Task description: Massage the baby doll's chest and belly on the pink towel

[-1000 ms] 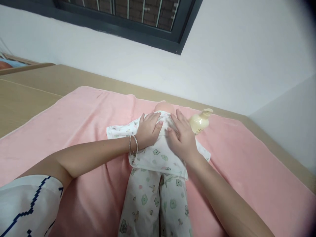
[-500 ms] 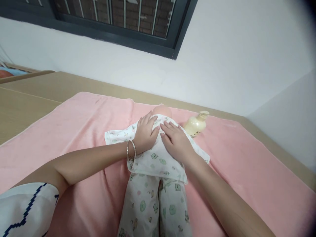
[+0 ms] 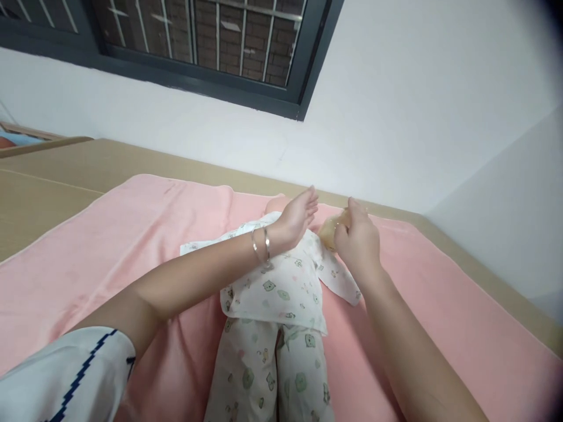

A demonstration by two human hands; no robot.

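Note:
A baby doll in white printed clothes lies face-hidden on a pink blanket; its patterned top and trousers show, with the rounded head partly behind my left hand. My left hand is held above the doll's chest, fingers stretched out and palm turned toward the bottle. To its right, my right hand is closed over the top of a pale yellow pump bottle. The hand hides the pump head and most of the bottle.
The pink blanket covers a wooden surface that runs up to a white wall. A dark-framed window with bars is set above. At the far left edge is a wooden rim with something blue behind it.
Both hands have lifted off the doll's top. My right hand has moved right onto the pump bottle. My left hand has moved right and turned its palm toward the bottle.

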